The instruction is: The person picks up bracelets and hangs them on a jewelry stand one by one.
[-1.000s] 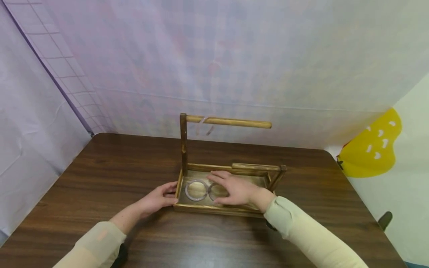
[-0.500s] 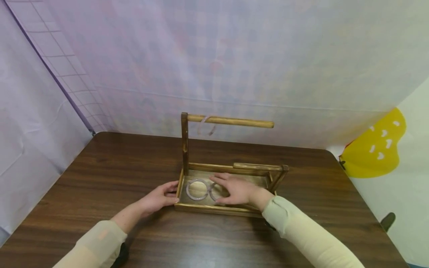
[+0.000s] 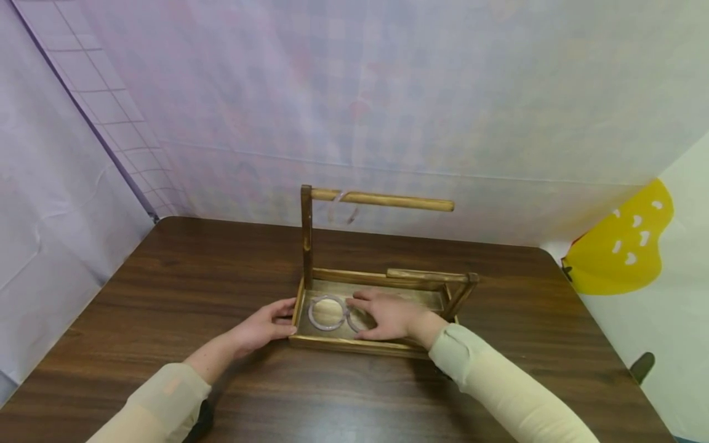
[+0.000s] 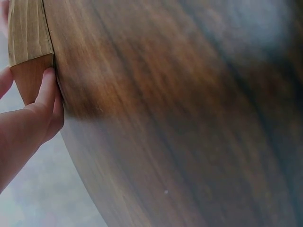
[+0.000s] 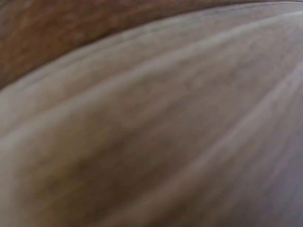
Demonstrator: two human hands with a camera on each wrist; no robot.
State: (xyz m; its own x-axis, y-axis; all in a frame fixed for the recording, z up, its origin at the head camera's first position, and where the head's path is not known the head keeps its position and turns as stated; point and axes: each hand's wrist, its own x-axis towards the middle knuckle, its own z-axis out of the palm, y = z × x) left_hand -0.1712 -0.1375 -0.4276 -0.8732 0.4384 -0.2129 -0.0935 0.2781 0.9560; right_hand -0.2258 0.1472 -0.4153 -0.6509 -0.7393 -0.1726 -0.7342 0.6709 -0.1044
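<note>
A wooden stand [image 3: 360,347] with a shallow tray base is on the table in the head view. My left hand [image 3: 259,329] rests against the tray's left end. Fingers [image 4: 47,87] and thumb touch that end in the left wrist view. Inside the tray a pale translucent bangle [image 3: 327,312] lies flat. A second bangle [image 3: 352,324] lies right beside it, mostly hidden under my right hand [image 3: 390,317], whose fingers and thumb hold it at opposite sides of its rim. Another pale bangle [image 3: 338,206] hangs on the upper bar [image 3: 399,201], near the post.
On the stand's right, a lower bar [image 3: 423,275] reaches over the tray's back edge from a short post [image 3: 461,298]. A dark wooden table [image 3: 221,264] lies beneath, with a pale curtain [image 3: 388,92] behind. A yellow shape [image 3: 617,246] hangs beyond the right edge.
The fingers of my right hand have drawn in closer around the second bangle. My left hand stays at the tray's end. The camera view has shifted slightly.
</note>
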